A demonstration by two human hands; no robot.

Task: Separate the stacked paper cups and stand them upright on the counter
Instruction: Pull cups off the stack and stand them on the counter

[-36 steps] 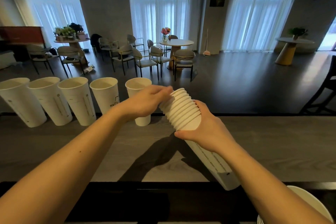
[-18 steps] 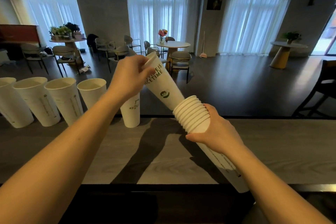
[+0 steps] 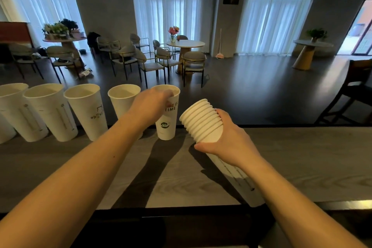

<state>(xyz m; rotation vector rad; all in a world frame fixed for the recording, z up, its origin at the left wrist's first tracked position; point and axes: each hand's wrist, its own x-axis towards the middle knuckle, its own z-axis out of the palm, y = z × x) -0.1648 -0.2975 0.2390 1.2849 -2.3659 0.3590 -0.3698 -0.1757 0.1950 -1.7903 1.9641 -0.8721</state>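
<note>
- Five white paper cups stand upright in a row along the far edge of the grey wood-grain desk (image 3: 302, 157), mouths up.
- Far-left cup (image 3: 18, 112), second cup (image 3: 51, 112) and third cup (image 3: 86, 112) sit close together; the third carries a small printed drawing.
- Fourth cup (image 3: 122, 100) is partly hidden behind the left wrist.
- Fifth cup (image 3: 168, 121), rightmost in the row, shows "TIME" lettering and a round green logo; its base rests on the desk.
- Left hand (image 3: 150, 104) is closed around the fifth cup's upper part, fingers curled over the near side of its rim.
- Right hand (image 3: 231, 137) grips the stack of cups (image 3: 201, 121) around its middle, thumb underneath.
- Stack is tilted, ribbed rims pointing up and to the left, the tapered bottom end running down along the right forearm above the desk's near edge.
- Stack's rims lie just to the right of the fifth cup, not touching it.
- Beyond the desk: dark floor, chairs (image 3: 193, 62), round table (image 3: 185, 44) with flowers.
</note>
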